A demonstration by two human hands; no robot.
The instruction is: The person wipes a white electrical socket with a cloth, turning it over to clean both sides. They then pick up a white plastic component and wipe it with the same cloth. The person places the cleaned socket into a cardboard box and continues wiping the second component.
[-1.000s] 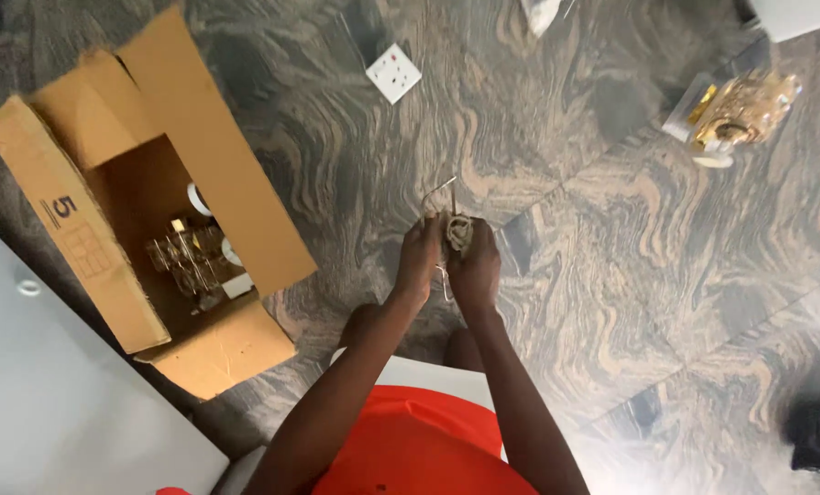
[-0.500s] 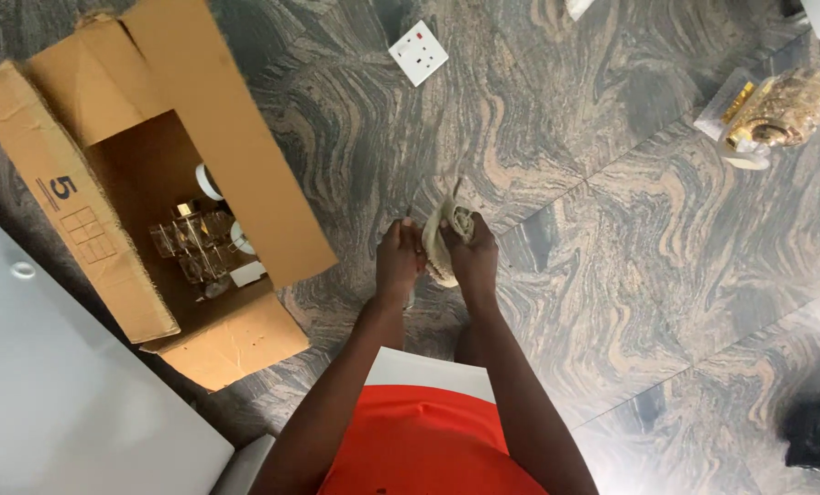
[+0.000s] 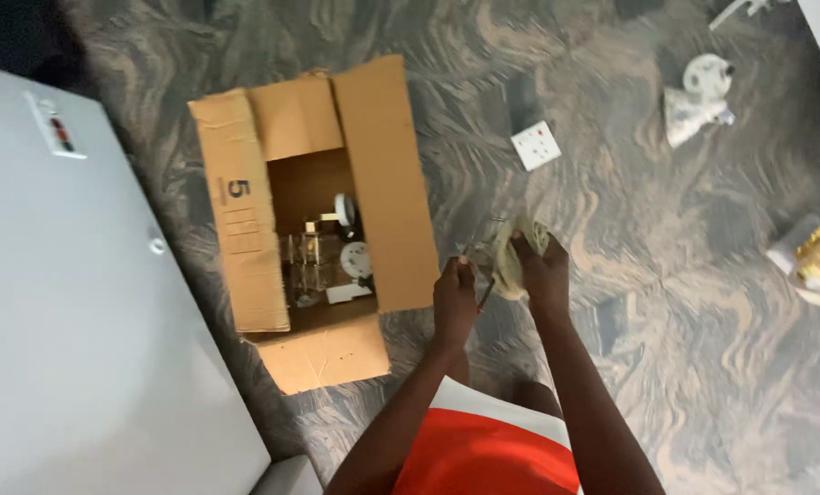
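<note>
Nearest the camera, both hands are working at chest height over the floor. The left hand (image 3: 456, 298) is pinching a thin dark wire end with fingers pressed together, while the right hand (image 3: 540, 270) is closing around a pale, crumpled bundle (image 3: 511, 257) — wrapping or a fitting, too blurred to tell — held in the air between the two hands, above the marbled floor (image 3: 666, 367). It looks like an unwrapping or untangling step, midway; the next move likely calls for a firm hold with one hand and a careful pull with the other.

Further out: one open cardboard box (image 3: 318, 229) just left of the hands, holding several glassy parts, count unclear; one white wall socket plate (image 3: 535, 145); two wrapped packets — one white (image 3: 694, 101), one gold-tinted (image 3: 818, 261).
</note>
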